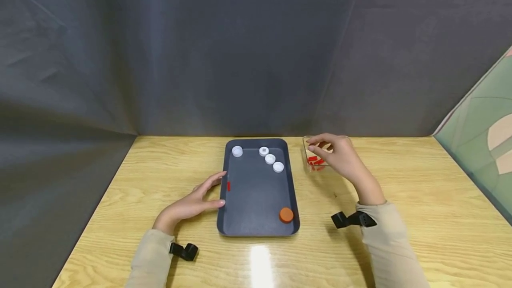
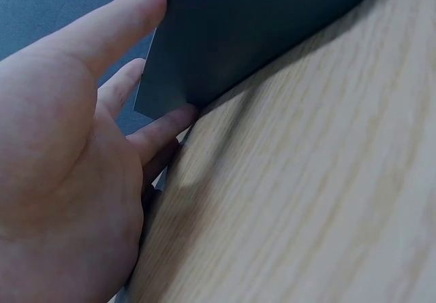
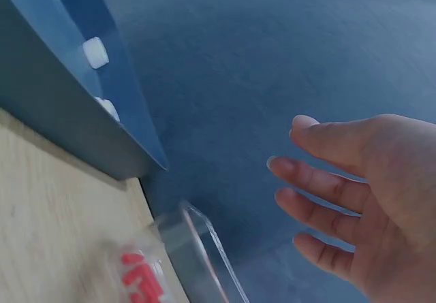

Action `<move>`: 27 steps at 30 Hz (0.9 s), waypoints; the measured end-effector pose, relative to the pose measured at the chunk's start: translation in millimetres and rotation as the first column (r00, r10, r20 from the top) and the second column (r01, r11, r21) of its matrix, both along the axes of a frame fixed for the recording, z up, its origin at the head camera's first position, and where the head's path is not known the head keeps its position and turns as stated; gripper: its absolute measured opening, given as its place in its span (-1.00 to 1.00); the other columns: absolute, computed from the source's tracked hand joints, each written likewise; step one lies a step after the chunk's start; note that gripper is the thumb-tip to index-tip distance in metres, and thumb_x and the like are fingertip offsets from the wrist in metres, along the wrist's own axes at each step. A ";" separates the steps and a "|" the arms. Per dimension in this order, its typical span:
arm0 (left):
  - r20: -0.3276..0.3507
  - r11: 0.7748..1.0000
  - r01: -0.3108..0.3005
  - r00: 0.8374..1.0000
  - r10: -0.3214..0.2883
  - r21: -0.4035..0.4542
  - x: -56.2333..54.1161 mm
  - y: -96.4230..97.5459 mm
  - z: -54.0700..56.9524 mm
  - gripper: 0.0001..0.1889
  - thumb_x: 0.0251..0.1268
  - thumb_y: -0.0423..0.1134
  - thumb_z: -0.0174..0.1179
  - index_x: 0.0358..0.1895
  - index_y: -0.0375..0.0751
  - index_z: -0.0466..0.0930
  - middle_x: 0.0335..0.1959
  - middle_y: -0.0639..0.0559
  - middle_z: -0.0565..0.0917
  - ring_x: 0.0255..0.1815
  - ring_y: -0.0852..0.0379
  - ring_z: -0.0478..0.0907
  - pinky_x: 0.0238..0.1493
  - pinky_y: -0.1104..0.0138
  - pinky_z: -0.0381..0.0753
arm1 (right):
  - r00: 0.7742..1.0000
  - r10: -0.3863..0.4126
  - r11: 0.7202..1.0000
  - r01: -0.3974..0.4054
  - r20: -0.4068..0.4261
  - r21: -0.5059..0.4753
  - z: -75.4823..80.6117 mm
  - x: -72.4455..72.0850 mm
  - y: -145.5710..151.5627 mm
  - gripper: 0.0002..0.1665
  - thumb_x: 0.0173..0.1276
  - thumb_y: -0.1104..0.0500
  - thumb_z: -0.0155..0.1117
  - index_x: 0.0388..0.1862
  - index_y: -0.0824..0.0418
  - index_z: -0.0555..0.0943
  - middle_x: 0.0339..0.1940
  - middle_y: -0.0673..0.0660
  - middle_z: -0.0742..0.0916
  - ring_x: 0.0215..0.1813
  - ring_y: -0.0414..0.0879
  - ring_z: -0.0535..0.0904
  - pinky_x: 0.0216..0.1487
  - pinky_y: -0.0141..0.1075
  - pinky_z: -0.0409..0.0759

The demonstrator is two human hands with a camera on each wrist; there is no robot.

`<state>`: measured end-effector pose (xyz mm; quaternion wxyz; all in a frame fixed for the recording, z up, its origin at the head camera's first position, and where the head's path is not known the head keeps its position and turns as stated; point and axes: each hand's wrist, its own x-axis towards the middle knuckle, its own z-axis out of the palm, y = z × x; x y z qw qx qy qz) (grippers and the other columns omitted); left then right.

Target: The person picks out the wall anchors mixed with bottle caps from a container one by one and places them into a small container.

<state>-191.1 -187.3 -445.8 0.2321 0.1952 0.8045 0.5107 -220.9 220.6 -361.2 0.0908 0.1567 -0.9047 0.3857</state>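
Note:
My left hand [image 1: 191, 202] lies at the left side of a dark grey tray [image 1: 256, 199], fingers and thumb fairly straight. In the left wrist view its fingertips meet the tray's outer wall [image 2: 211, 37]. Above a clear box [image 1: 305, 148] hangs my right hand [image 1: 340, 157], fingers loosely bent and apart. Nothing shows between thumb and fingers in the right wrist view. Several small red pieces [image 3: 142, 277] lie in the box. Inside the tray, one red piece [image 1: 229, 186] rests by the left wall and an orange round cap [image 1: 286, 214] sits at the near right.
White round caps stand in the tray's far part: one [image 1: 237, 151] at the left corner and three in a slanting row, its middle one [image 1: 270, 159]. A dark curtain [image 1: 240, 57] rises behind the wooden table [image 1: 160, 168]. A green patterned panel [image 1: 488, 132] borders the right.

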 end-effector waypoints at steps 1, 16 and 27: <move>0.004 1.000 -0.003 1.000 0.003 -0.001 0.2 0.6 -0.3 -0.17 0.36 -0.09 0.29 0.58 0.23 0.00 0.55 -0.13 0.10 0.55 -0.17 -0.05 0.43 -0.28 -0.15 | 1.000 0.007 1.000 -0.007 0.016 0.001 0.3 -1.2 -2.9 -0.78 0.40 0.20 0.34 -0.03 0.24 0.72 -0.08 0.16 0.76 -0.17 0.01 0.63 -0.07 -0.10 0.50; -0.007 1.000 -0.018 1.000 0.018 -0.023 1.8 2.3 1.9 -0.18 0.36 -0.07 0.28 0.58 0.25 0.01 0.55 -0.13 0.10 0.55 -0.16 -0.04 0.43 -0.27 -0.12 | 0.979 0.185 0.982 -0.188 0.083 0.033 9.0 -29.7 -46.3 -0.82 0.38 0.18 0.36 -0.06 0.13 0.74 -0.15 0.04 0.74 -0.13 -0.05 0.56 -0.09 -0.14 0.49; -0.051 1.000 0.007 0.999 -0.008 -0.030 3.3 1.1 0.0 -0.18 0.39 -0.11 0.26 0.59 0.22 -0.02 0.54 -0.17 0.11 0.55 -0.19 -0.03 0.41 -0.31 -0.12 | 0.947 0.317 0.945 -0.320 0.044 0.067 12.6 -38.7 -74.7 -0.81 0.34 0.25 0.38 -0.08 0.19 0.74 -0.18 0.02 0.75 -0.21 -0.12 0.58 -0.14 -0.13 0.56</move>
